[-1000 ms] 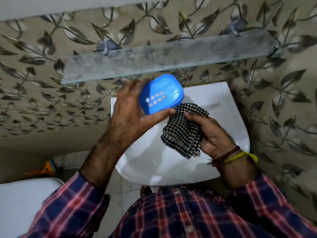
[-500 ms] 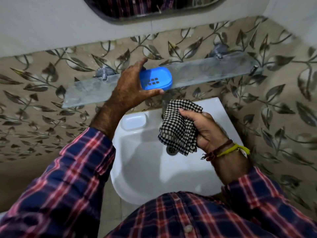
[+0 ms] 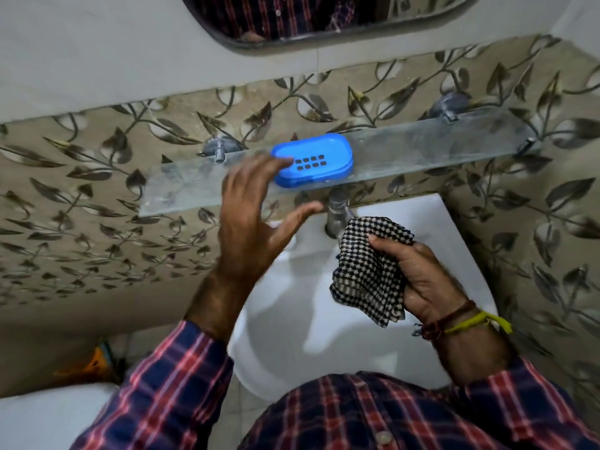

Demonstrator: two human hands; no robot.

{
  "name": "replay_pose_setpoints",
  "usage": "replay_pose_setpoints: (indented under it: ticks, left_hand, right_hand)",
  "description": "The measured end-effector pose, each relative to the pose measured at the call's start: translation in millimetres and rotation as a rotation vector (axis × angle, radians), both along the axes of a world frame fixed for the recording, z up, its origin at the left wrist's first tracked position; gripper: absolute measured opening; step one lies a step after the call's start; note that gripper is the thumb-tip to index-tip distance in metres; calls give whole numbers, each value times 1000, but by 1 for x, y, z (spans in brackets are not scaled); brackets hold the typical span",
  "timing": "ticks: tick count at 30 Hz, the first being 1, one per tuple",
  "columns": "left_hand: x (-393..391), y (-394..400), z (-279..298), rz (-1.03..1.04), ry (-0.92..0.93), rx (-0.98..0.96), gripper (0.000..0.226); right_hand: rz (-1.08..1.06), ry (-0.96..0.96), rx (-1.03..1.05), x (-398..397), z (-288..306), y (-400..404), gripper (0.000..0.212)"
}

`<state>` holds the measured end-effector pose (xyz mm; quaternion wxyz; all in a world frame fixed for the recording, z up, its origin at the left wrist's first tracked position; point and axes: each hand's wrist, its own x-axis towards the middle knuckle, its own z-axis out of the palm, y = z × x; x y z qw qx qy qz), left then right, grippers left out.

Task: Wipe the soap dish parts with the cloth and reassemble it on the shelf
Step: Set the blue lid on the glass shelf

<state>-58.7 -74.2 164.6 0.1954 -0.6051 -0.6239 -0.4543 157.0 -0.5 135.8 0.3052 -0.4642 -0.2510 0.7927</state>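
The white washbasin fills the lower middle of the view, and everything else is placed from it. Above its back edge, fixed to the leaf-patterned wall tiles, runs a clear glass shelf on metal brackets, with a mirror higher up. A chrome tap stands at the basin's back rim.

The blue soap dish sits flat on the shelf, directly above the tap, with its slotted drain tray seated in the base, so it looks reassembled. It reads as thin moulded plastic: light, rigid and smooth. It would probably slide easily on glass and could skate toward the front lip if nudged. The safest hold is across its long sides, thumb on one rim and fingers on the other, lifting the base rather than the loose tray.

The left hand hovers above the basin's back left corner with fingers spread and relaxed, holding nothing; its fingertips overlap the dish's left end, and contact cannot be judged through the blur.

The right hand is over the basin's right side, fingers curled round a bunched black-and-white checked cloth. The cloth is soft and limp, its folds hanging free below the tap.
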Motion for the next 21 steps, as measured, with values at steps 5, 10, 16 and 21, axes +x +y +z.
replay_pose_setpoints:
  ticks: [5,10,16,21]
  left_hand:
    - [-4,-31,-78,78,-160,-242,36]
    - [-57,-21,-127,203,-467,-702,88]
    - [-100,-1,-153,150,-509,-954,120]
    - [-97,1,-161,99,-443,-788,95]
  right_hand:
    - [-13,-62,-6,-2,-8,-1,24]
    - [33,-92,2,-6,-13,-8,23]
    - [27,-112,27,-2,-18,-9,22]
    - [-15,-103,15,8,-23,-8,21]
